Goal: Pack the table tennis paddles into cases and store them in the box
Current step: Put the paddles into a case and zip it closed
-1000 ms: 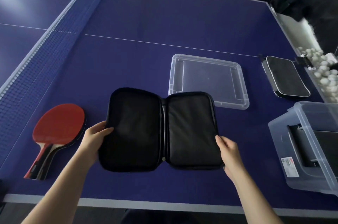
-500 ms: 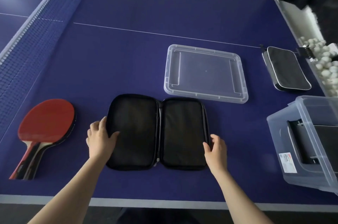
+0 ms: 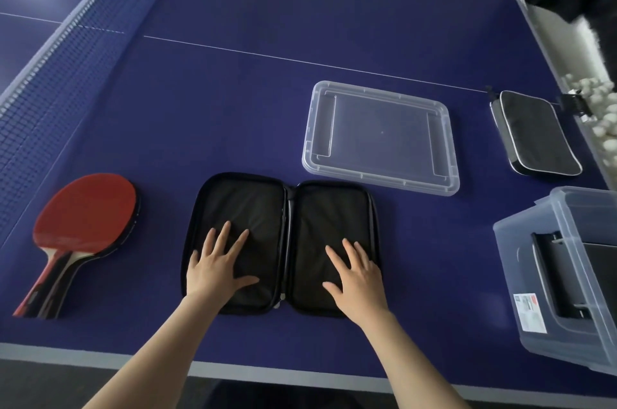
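Just then my left hand (image 3: 218, 266) lay flat with its fingers spread on the left half of the open case (image 3: 282, 245), and my right hand (image 3: 355, 275) lay the same way on the right half. Neither gripped anything; both palms pressed the black lining down against the desk (image 3: 233, 101). The case was spread like a book, its hinge running between my hands, and both halves were bare.

I judged this to be the step of laying the case open and flat, ready for loading. The next move would call for my left hand to lift off and reach out to its left, where the paddles (image 3: 83, 235) lay stacked, red face up, handles pointing back toward me. They looked like two, going by the doubled handles. One would have to be set into a half of the case with its handle inside the zip line, then the case folded and zipped.

Beyond my right hand, farther away, a clear lid (image 3: 380, 138) rested on the desk with nothing in it. Farther out to the right a closed case (image 3: 534, 134) lay flat near the desk edge. Nearest on the right stood the clear box (image 3: 567, 275), uncovered, holding at least one dark case; I could not tell how many. White balls (image 3: 601, 118) sat heaped past the desk edge.
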`<state>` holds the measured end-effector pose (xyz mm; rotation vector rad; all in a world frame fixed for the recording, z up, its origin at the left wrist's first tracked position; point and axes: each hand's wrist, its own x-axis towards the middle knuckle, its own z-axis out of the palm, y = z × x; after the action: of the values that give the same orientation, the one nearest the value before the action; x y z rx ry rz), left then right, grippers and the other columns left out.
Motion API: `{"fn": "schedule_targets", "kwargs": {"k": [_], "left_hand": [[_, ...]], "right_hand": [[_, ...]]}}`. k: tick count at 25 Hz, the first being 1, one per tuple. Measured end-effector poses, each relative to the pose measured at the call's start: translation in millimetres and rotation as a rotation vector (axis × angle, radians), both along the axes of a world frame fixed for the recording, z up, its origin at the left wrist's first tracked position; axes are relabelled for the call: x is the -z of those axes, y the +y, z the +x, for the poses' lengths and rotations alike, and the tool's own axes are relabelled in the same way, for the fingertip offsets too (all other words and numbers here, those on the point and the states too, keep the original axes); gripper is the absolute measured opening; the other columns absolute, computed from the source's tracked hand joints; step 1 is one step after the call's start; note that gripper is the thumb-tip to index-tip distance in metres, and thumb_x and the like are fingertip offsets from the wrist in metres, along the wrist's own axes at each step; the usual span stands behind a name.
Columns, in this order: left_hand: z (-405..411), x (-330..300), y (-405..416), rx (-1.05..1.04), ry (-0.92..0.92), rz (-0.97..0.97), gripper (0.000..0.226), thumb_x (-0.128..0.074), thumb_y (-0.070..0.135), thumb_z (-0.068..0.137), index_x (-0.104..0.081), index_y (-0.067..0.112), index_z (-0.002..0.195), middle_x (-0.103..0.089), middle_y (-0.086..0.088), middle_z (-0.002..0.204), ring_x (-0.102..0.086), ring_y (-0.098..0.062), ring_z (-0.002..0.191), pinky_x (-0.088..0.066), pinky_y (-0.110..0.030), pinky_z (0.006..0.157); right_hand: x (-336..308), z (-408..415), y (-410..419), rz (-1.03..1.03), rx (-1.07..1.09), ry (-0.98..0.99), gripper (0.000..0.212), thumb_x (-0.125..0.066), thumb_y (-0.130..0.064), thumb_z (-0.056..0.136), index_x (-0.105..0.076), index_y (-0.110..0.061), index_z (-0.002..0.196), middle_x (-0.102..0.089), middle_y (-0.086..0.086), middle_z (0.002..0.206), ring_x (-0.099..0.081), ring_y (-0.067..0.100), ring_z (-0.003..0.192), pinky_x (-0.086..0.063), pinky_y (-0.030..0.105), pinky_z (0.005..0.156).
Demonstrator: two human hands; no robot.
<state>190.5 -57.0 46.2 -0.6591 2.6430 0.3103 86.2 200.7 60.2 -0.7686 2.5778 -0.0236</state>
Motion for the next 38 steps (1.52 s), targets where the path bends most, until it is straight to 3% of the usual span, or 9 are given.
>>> {"fn": "schedule_targets", "kwargs": {"k": [8,12,15,19,23,26,30,34,38], "left_hand": [[7,-6,-7,0.042,0.049,0.054,0.086,-0.049,0.072,0.08,-0.008,0.044,0.151,0.001,0.008,0.162,-0.005,-0.022,0.148,-0.028,-0.044,0.11],[24,-30,-61,-0.099,0.499,0.195,0.051,-0.069,0.027,0.085,-0.056,0.016,0.134,-0.053,-0.009,0.131,-0.05,-0.034,0.118,-0.042,-0.044,0.088],[57,-41,-141,-0.355,0.722,0.05,0.045,-0.073,0.011,0.08,-0.061,0.006,0.124,-0.057,-0.017,0.116,-0.053,-0.042,0.105,-0.043,-0.05,0.084],[93,-45,-237,-0.811,0.519,0.176,0.063,-0.069,0.033,0.085,-0.044,0.013,0.139,-0.042,-0.017,0.136,-0.038,-0.04,0.127,-0.033,-0.055,0.103],[98,-38,-287,-1.025,0.394,0.577,0.076,-0.072,0.034,0.084,-0.034,0.012,0.146,-0.042,-0.017,0.142,-0.045,-0.034,0.128,-0.039,-0.05,0.106],[93,-31,-296,-1.143,0.419,0.802,0.071,-0.074,0.025,0.083,-0.038,0.011,0.143,-0.05,-0.014,0.137,-0.053,-0.029,0.12,-0.049,-0.044,0.094],[91,-22,-297,-1.135,0.408,0.843,0.055,-0.074,0.014,0.081,-0.051,0.012,0.131,-0.06,-0.011,0.127,-0.058,-0.023,0.099,-0.048,-0.032,0.067],[88,-22,-295,-1.161,0.435,0.839,0.055,-0.077,0.007,0.077,-0.053,0.009,0.127,-0.063,-0.012,0.12,-0.063,-0.028,0.099,-0.053,-0.04,0.078],[84,-31,-280,-1.14,0.477,0.836,0.053,-0.079,0.009,0.075,-0.055,0.009,0.122,-0.064,-0.01,0.107,-0.063,-0.024,0.089,-0.055,-0.04,0.081]], "right_hand": [[-13,12,-14,0.063,0.079,0.009,0.066,-0.046,-0.05,0.093,-0.016,-0.034,0.149,-0.012,0.003,0.159,-0.012,0.024,0.146,-0.034,0.043,0.108],[-31,24,-71,-0.208,0.354,0.151,0.062,-0.058,-0.042,0.089,-0.035,-0.021,0.144,-0.042,0.006,0.14,-0.039,0.024,0.129,-0.041,0.043,0.098],[-37,49,-148,-0.554,0.49,0.123,0.053,-0.066,-0.027,0.087,-0.048,-0.011,0.134,-0.052,0.009,0.128,-0.048,0.026,0.119,-0.041,0.039,0.098],[-37,90,-252,-0.732,0.588,-0.276,0.048,-0.064,-0.022,0.088,-0.047,-0.013,0.132,-0.05,0.004,0.119,-0.052,0.019,0.11,-0.039,0.016,0.084],[-33,114,-332,-0.633,0.694,-0.635,0.056,-0.062,-0.032,0.09,-0.039,-0.017,0.139,-0.048,0.002,0.128,-0.053,0.014,0.107,-0.045,0.024,0.087],[-29,118,-367,-0.605,0.779,-0.706,0.061,-0.063,-0.036,0.089,-0.036,-0.018,0.14,-0.047,0.001,0.133,-0.053,0.018,0.114,-0.045,0.028,0.092],[-22,117,-395,-0.645,0.913,-0.741,0.044,-0.066,-0.026,0.087,-0.048,-0.015,0.126,-0.055,0.005,0.127,-0.059,0.023,0.11,-0.051,0.04,0.095],[-19,117,-404,-0.657,0.999,-0.671,0.032,-0.063,-0.012,0.087,-0.051,-0.015,0.116,-0.059,0.005,0.117,-0.06,0.019,0.095,-0.052,0.03,0.077],[-22,110,-390,-0.715,1.013,-0.653,0.034,-0.063,-0.012,0.088,-0.053,-0.016,0.12,-0.062,0.002,0.113,-0.062,0.018,0.097,-0.054,0.031,0.081]]}}
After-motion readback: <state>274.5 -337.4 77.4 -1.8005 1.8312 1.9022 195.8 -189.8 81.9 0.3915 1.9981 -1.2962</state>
